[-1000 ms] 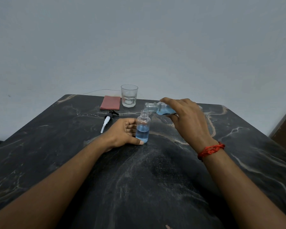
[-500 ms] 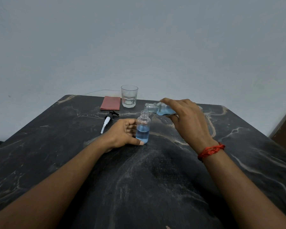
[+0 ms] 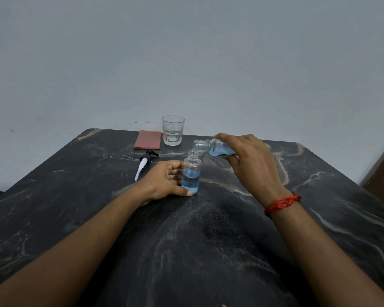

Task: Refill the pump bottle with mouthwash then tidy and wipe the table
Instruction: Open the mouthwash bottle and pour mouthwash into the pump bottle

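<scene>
A small clear pump bottle stands upright mid-table, about half full of blue liquid, its neck uncapped. My left hand wraps its lower part and steadies it on the table. My right hand grips a clear mouthwash bottle tipped almost flat, its open mouth just over the small bottle's neck, blue liquid inside. The pump head, black with a white tube, lies on the table to the left. A folded pink cloth lies at the back.
An empty drinking glass stands next to the cloth near the far edge of the dark marble table. A plain wall rises behind. A brown edge shows at the far right, and a thin wire runs behind the table.
Both hands hold nearly the same pose. The blue level in the small bottle looks slightly higher.
</scene>
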